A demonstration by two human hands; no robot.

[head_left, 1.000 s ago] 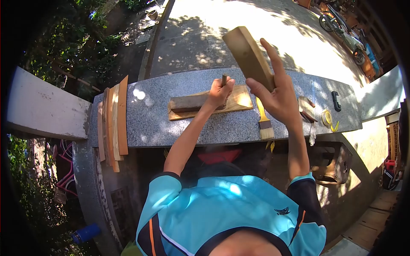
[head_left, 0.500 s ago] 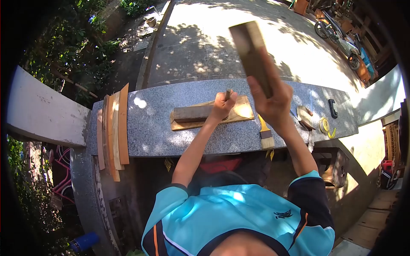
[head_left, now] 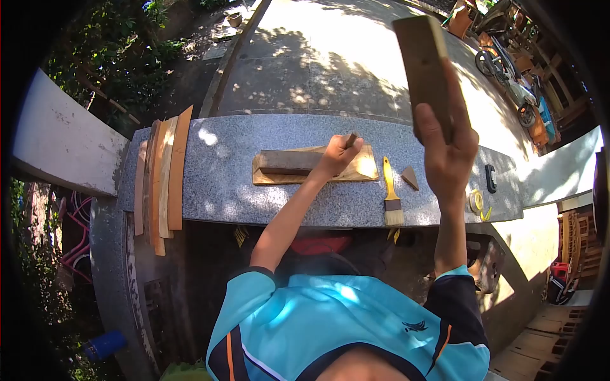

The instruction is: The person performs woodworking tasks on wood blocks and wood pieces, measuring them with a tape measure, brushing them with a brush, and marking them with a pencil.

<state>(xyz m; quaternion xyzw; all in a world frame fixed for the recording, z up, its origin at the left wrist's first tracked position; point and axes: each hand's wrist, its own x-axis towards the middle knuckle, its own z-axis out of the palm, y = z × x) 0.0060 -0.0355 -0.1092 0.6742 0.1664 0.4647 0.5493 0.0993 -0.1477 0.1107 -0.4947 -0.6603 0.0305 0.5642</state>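
Note:
In the head view, my right hand (head_left: 445, 152) is raised above the bench, wrapped round the lower end of a flat, dark wooden block (head_left: 422, 63). My left hand (head_left: 338, 159) is closed round a short stick-like piece (head_left: 351, 140); its top end pokes out above the fist and its lower part is hidden. That fist rests by the right end of a long dark wooden bar (head_left: 286, 161), which lies on a paler wooden board (head_left: 365, 165). To the right of the board is a yellow-handled paintbrush (head_left: 389, 184), bristles toward me.
Long wood strips (head_left: 168, 165) overhang the left of the granite bench (head_left: 222, 197). A small triangular wood piece (head_left: 410, 177) lies beside the brush. Farther right are a tape roll (head_left: 476, 200) and a black clamp-like object (head_left: 490, 178). A motorbike (head_left: 508, 76) stands beyond the bench.
My right hand has swung to the right with the wooden block, uncovering the triangular piece. My left hand stays on the bar's right end. The whole view has shifted slightly.

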